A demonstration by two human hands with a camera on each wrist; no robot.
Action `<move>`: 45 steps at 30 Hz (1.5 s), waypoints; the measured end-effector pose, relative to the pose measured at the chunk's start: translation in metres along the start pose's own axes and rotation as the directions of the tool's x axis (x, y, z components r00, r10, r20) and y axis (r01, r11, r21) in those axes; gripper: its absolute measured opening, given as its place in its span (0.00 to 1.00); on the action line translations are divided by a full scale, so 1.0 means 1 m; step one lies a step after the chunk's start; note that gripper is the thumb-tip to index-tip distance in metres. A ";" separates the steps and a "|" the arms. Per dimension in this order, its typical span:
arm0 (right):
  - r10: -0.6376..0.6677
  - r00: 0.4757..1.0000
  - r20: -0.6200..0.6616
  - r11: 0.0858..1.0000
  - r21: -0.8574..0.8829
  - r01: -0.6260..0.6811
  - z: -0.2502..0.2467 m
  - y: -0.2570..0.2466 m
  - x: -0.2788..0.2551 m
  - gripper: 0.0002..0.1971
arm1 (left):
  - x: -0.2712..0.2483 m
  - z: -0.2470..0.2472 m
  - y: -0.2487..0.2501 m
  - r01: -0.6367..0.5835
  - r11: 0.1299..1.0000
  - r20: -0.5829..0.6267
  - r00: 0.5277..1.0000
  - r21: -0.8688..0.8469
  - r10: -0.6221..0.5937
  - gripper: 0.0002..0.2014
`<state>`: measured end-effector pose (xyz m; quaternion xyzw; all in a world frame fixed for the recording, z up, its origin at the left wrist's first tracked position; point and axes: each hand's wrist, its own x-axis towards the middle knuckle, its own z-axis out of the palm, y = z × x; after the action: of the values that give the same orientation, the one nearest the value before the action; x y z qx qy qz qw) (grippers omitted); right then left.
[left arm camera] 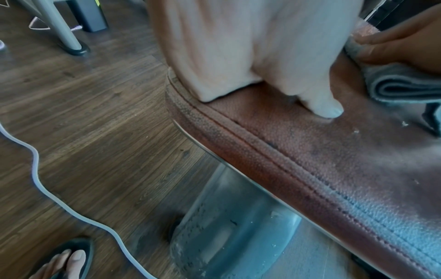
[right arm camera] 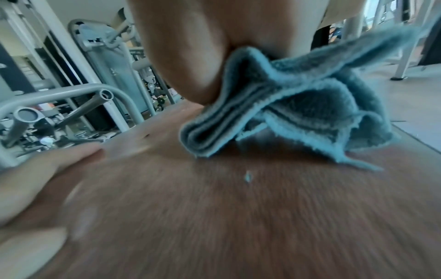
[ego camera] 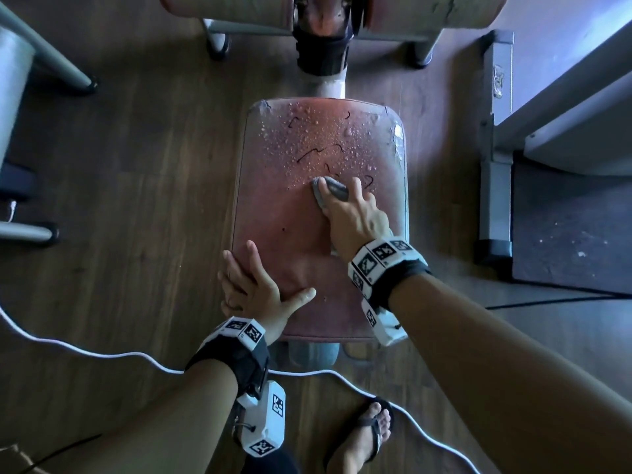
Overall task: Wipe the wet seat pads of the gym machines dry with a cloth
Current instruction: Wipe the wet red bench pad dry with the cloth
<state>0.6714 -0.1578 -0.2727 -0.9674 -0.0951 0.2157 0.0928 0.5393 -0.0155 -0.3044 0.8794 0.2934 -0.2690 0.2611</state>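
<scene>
A red-brown seat pad [ego camera: 273, 206] fills the middle of the head view. Water drops [ego camera: 318, 131] cover its far half; the near half looks matt. My right hand [ego camera: 352, 213] grips a bunched grey-blue cloth [ego camera: 330, 189] and holds it down on the pad's middle, at the edge of the drops. In the right wrist view the folded cloth [right arm camera: 298, 117] bulges out under the palm onto the pad [right arm camera: 238, 217]. My left hand [ego camera: 253, 289] lies flat on the near left part of the pad, fingers straight. Its thumb [left arm camera: 326, 107] presses the pad [left arm camera: 334, 151].
A white cable [ego camera: 102, 350] snakes over the wood floor around the seat's base. My sandalled foot [ego camera: 369, 436] stands just behind it. Grey machine frames stand left [ego camera: 44, 59] and right [ego camera: 492, 131]. A post [ego camera: 328, 83] and back pads [ego camera: 427, 12] rise beyond the seat.
</scene>
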 end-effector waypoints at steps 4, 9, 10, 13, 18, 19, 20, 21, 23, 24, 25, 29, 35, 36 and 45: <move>0.046 0.998 -0.050 0.999 0.020 -0.045 -0.004 -0.004 0.011 0.29 | 0.002 0.001 -0.002 0.002 1.000 0.002 1.000 -0.024 -0.002 0.67; 0.094 0.996 -0.006 0.994 0.050 -0.093 -0.007 -0.002 0.009 0.36 | 0.001 0.003 -0.002 -0.006 0.998 -0.006 1.000 -0.064 0.006 0.67; 0.096 0.995 0.011 0.994 0.059 -0.097 -0.008 0.000 0.006 0.38 | 0.000 0.002 -0.002 -0.001 0.998 -0.008 1.000 -0.063 0.000 0.67; 0.090 0.995 0.037 0.996 0.024 -0.091 -0.004 0.009 -0.007 0.39 | 0.000 0.003 -0.001 0.002 0.998 -0.013 1.000 -0.057 -0.003 0.67; 0.099 0.993 0.063 0.995 -0.013 -0.098 -0.009 0.004 0.008 0.40 | 0.001 0.004 -0.003 -0.004 0.999 -0.009 1.000 -0.054 0.004 0.67; 0.098 0.994 0.053 0.995 -0.012 -0.097 -0.011 0.000 0.013 0.40 | 0.001 0.003 -0.003 -0.007 0.998 -0.005 1.000 -0.058 0.007 0.67; 0.090 0.996 0.031 0.996 -0.013 -0.089 -0.012 -0.003 0.017 0.37 | 0.002 0.003 -0.004 -0.010 0.998 0.002 1.000 -0.060 0.010 0.67; 0.076 0.997 0.013 0.997 -0.014 -0.076 -0.013 -0.004 0.019 0.33 | 0.002 0.003 -0.004 -0.013 0.998 0.008 1.000 -0.063 0.013 0.67; 0.038 0.999 0.026 0.999 0.004 -0.038 -0.014 -0.002 0.022 0.34 | 0.002 0.002 -0.004 -0.014 0.997 0.017 1.000 -0.074 0.016 0.67; 0.012 0.999 0.044 1.000 0.016 -0.013 -0.015 0.000 0.022 0.34 | 0.001 0.002 -0.004 -0.014 0.997 0.021 1.000 -0.076 0.015 0.67; -0.014 0.999 0.043 1.000 0.025 0.013 -0.017 0.003 0.021 0.32 | 0.001 0.002 -0.003 -0.013 0.997 0.023 1.000 -0.073 0.015 0.67; -0.063 0.998 0.020 0.998 0.027 0.063 -0.021 0.009 0.011 0.18 | 0.000 0.000 -0.001 0.005 0.999 0.012 1.000 -0.042 -0.005 0.68; 0.068 0.993 0.101 0.997 0.019 -0.070 -0.003 0.030 -0.027 0.42 | -0.003 0.001 0.002 0.003 0.999 -0.038 0.999 -0.048 -0.005 0.67; 0.098 0.989 0.106 0.994 0.030 -0.102 -0.003 0.034 -0.030 0.47 | -0.003 0.002 0.001 0.001 0.999 -0.047 0.999 -0.048 -0.003 0.67; 0.137 0.985 0.103 0.984 0.097 -0.147 -0.004 0.046 -0.002 0.54 | -0.001 0.000 -0.002 0.000 1.000 -0.011 1.000 -0.016 0.000 0.66</move>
<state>0.6782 -0.2032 -0.2790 -0.9541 -0.0187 0.2726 0.1228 0.5372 -0.0145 -0.3041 0.8788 0.2969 -0.2619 0.2665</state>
